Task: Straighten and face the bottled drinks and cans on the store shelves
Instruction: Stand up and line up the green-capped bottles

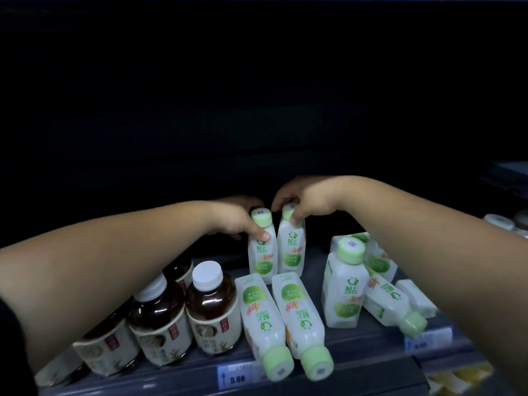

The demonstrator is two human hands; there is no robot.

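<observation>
Gripping two white drinks by their green caps, we have our left hand curled round the neck of the left bottle and our right hand pinching the cap of the right bottle. Both stand upright, side by side, labels toward us, deep on the shelf.

We judge the facing barely begun. Just nearer us than the hands, a first lying bottle and a second lying bottle rest flat, caps over the shelf edge. Right of the right hand, an upright bottle stands against a toppled bottle. Below the left hand, the tea bottles stand, loosely lined.

Behind the hands all is black, so we cannot tell what sits there. Our right forearm hides more white bottles, and the blurred price tag beneath it is unreadable.
</observation>
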